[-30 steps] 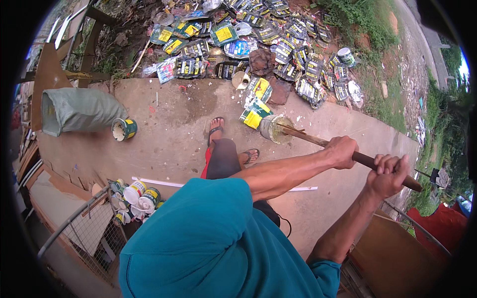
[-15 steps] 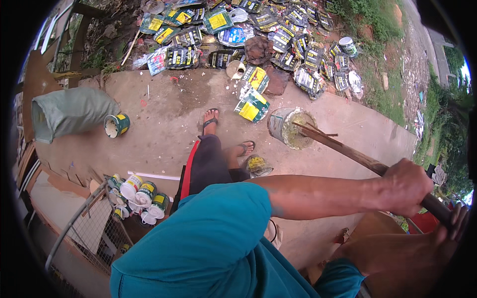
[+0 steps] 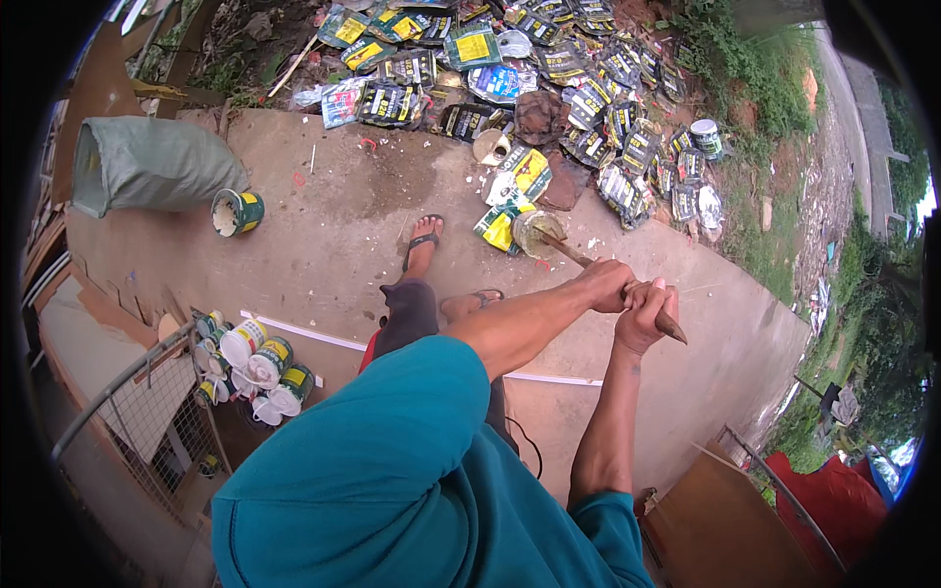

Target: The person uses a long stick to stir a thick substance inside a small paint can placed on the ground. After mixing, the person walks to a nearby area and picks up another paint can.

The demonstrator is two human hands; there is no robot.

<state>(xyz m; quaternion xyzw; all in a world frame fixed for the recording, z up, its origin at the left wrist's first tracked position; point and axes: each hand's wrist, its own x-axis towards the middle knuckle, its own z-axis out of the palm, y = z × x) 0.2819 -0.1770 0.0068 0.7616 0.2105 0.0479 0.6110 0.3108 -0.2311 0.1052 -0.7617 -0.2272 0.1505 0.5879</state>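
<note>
Both my hands grip the wooden handle of a makeshift mallet point(image 3: 537, 233). Its round head, pale and crusted, looks like a filled bucket. My left hand point(image 3: 606, 284) is wrapped round the handle nearer the head. Close behind it, my right hand point(image 3: 645, 316) is closed near the handle's free end. The head is down over a flattened green and yellow plastic tub point(image 3: 498, 229), covering part of it; whether it touches the tub I cannot tell. Another flattened tub point(image 3: 530, 172) lies just beyond, beside a pale round tub point(image 3: 491, 147).
Flattened packaging point(image 3: 559, 61) lies heaped along the far edge of the concrete floor point(image 3: 333, 235). At left are a large grey-green sack point(image 3: 157, 167) and an upright green tub point(image 3: 237, 213). Several stacked tubs point(image 3: 265, 363) stand by a wire mesh panel point(image 3: 176, 421) at lower left.
The mallet head has swung down and away from me, onto the flattened tub. Both hands have moved left with the handle, from the right edge towards the middle. The view has shifted slightly.
</note>
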